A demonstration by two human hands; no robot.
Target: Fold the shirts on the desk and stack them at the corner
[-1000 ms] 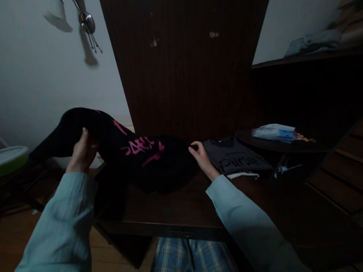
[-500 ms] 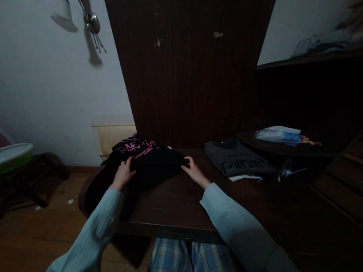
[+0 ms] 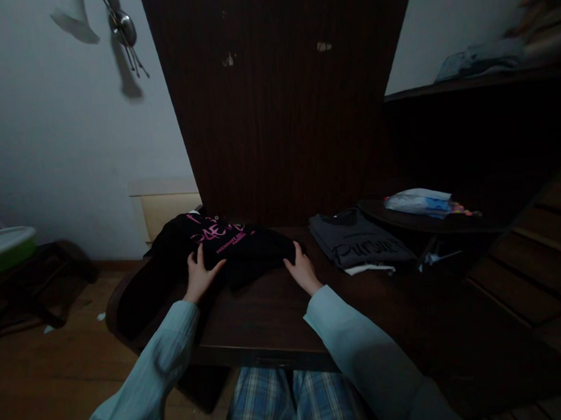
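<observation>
A black garment with pink lettering (image 3: 259, 249), bunched and partly folded, lies on the dark wooden desk (image 3: 263, 325). At its near left edge is my left hand (image 3: 201, 277), thumb and fingers spread, resting on or just by the cloth. My right hand (image 3: 304, 272) is at the garment's right end, thumb and fingers apart, with the fingertips at the cloth's edge. Neither hand has cloth gripped in it. To the right sits a folded dark grey shirt with black lettering (image 3: 353, 237), with something white showing beneath its front edge.
Packaged items in clear and blue plastic (image 3: 420, 203) rest on a rounded shelf (image 3: 380, 215) at the right. Behind the desk rises a tall dark wood panel (image 3: 286, 140). A green basin with a pale top (image 3: 7, 252) stands on a low stool at the left.
Both hands have loosened from the black garment, and their fingers have spread. The garment's near part has settled on the desk. My view has shifted slightly right.
</observation>
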